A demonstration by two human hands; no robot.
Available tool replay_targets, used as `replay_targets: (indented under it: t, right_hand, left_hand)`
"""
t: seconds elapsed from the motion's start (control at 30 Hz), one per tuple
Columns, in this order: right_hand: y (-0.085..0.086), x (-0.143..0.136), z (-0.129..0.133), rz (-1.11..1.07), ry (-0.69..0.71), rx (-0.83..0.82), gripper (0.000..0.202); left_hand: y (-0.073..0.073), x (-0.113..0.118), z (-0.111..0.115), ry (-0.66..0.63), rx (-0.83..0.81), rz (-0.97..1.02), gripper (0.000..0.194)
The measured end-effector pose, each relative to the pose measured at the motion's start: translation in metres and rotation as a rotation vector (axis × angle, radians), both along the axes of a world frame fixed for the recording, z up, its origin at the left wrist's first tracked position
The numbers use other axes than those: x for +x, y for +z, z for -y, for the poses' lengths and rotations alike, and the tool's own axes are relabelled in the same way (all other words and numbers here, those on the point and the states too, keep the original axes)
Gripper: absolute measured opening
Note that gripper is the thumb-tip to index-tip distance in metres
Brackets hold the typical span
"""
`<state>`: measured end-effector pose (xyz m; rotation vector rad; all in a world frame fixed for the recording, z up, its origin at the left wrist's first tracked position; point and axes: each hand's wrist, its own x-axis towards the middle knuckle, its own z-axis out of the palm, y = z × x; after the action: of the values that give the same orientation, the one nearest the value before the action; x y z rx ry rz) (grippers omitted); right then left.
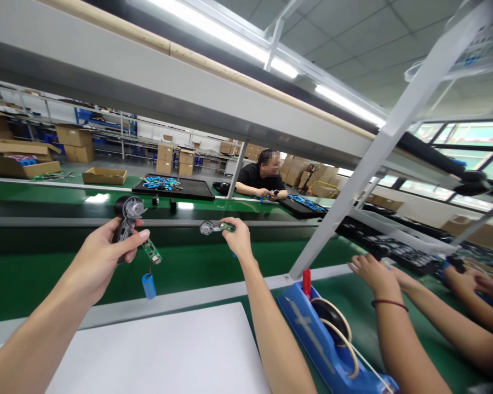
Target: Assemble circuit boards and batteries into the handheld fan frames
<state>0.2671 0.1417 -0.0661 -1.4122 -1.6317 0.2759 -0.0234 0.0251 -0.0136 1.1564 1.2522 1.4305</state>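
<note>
In my left hand (114, 241), a dark housing with a round, clear-grey motor-like part (133, 208) is gripped between thumb and fingers. A narrow green circuit board (152, 251) sticks out below the thumb. From it a blue cylindrical battery (148, 286) hangs on a thin wire. My right hand (239, 239) pinches a similar assembly by its green circuit board (227, 226). The round grey part (207, 227) of that assembly points left, toward my left hand. A speck of blue shows below the right fingers, mostly hidden. Both hands are above the green belt, apart from each other.
A white sheet (160, 350) lies in front of me. Right of it stands a blue tape-dispenser-like holder (312, 334) with a red-handled tool. A slanted white post (353, 186) rises beyond. Co-workers' hands (373, 273) work at right; black trays (197, 189) hold blue batteries opposite.
</note>
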Motion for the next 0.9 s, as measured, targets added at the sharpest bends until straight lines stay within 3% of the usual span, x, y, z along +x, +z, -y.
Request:
replay_targets:
  t: [0.13,0.43,0.63,0.9]
  right_hand:
    - [-0.023,0.002,-0.012,0.068,-0.061,-0.067,0.04]
    - [-0.059,-0.027,-0.015,0.244,0.082,-0.236,0.036]
    - [-0.064,-0.053,-0.003,0.395,0.144,-0.27,0.034]
    - [-0.053,-0.047,-0.001,0.353,0.218,-0.321,0.032]
  left_hand:
    - [0.001,0.001,0.001,0.0,-0.005,0.011,0.044]
    - [0.004,0.001,0.003,0.022,0.001,0.041,0.054]
    - [0.002,0.001,0.001,0.02,-0.021,0.016,0.06]
    - [-0.005,-0.004,-0.004,0.027,-0.026,-0.049,0.064]
